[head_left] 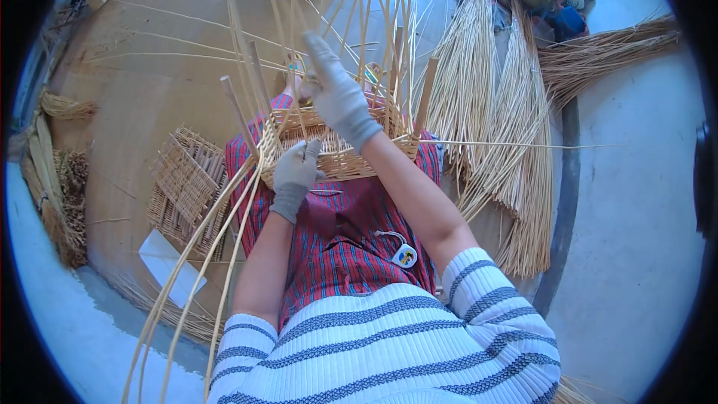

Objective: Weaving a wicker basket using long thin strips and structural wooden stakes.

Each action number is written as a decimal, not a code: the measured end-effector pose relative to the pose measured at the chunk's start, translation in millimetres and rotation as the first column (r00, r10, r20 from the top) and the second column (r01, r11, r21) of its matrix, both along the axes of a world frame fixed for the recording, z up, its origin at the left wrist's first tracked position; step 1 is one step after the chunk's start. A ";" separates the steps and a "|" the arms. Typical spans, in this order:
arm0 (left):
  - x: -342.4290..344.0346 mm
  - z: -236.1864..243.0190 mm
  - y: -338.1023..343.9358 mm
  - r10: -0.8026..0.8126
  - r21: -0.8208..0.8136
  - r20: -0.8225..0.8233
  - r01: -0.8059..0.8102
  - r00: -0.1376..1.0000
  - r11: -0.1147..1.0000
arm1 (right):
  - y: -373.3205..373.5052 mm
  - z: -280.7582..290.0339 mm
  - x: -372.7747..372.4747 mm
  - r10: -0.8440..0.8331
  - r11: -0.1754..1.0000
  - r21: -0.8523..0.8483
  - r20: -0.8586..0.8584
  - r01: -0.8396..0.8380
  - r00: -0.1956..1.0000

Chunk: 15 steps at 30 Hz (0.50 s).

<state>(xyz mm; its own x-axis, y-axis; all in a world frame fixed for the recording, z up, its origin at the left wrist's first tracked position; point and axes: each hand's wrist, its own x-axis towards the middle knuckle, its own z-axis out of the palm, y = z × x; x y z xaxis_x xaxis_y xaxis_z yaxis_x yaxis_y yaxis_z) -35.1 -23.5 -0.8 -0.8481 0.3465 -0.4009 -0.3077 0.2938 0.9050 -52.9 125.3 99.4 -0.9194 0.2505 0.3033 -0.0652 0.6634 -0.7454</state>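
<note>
A partly woven wicker basket (344, 164) rests on my lap, long pale canes standing up from its walls and wooden stakes at its corners. My left hand (295, 170), in a light glove, is closed on the basket's near wall toward the left, thumb at the rim; its fingertips are partly hidden. Above the basket, my gloved right hand (338, 93) is raised with fingers stretched upward, close to the upright canes (293, 37). Its fingertips are slightly smeared. Several loose canes (191, 251) trail from the basket's left corner past my left forearm.
Flat woven wicker panels (187, 176) lie on the floor at left, beside a white sheet (170, 268). Large bundles of cane (516, 135) spread at right, with a darker bundle (609, 52) beyond. Dry stalks (56, 187) stand at far left. One cane (523, 145) sticks out rightward.
</note>
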 end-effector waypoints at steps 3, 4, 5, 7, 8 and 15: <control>0.5 5.7 -1.1 -0.030 -0.027 -0.055 0.028 0.998 0.999 | 51.2 -67.9 46.6 -0.006 0.936 -0.338 -0.302 -0.101 0.953; -3.4 1.6 -2.4 -0.069 -0.115 -0.049 0.063 0.996 0.991 | 61.7 -83.5 79.7 -0.077 0.816 -0.557 -0.371 -0.156 0.925; -5.0 5.3 5.6 -0.080 -0.109 -0.048 0.075 0.996 0.991 | 62.1 -106.3 101.6 -0.234 0.687 -0.718 -0.366 -0.113 0.901; -9.1 18.4 15.0 0.011 0.114 -0.082 -0.002 0.997 0.993 | 66.6 -115.3 114.7 -0.381 0.515 -0.853 -0.320 -0.089 0.867; -18.7 12.4 9.9 -0.064 -0.084 -0.263 0.043 0.963 0.996 | 61.3 -100.8 120.2 -0.333 0.553 -0.831 -0.164 0.052 0.929; -26.3 27.3 27.2 -0.011 -0.340 -0.345 -0.114 0.938 0.933 | 22.0 -49.4 141.7 -0.306 0.589 -0.792 -0.036 0.160 0.951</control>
<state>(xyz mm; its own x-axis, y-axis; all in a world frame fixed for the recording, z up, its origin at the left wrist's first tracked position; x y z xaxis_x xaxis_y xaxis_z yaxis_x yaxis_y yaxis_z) -61.4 3.8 26.5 -0.9661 0.1893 -0.1757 -0.0271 0.6023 0.7978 88.8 147.3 50.0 -0.7545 0.6560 0.0197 -0.1529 -0.1464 -0.9773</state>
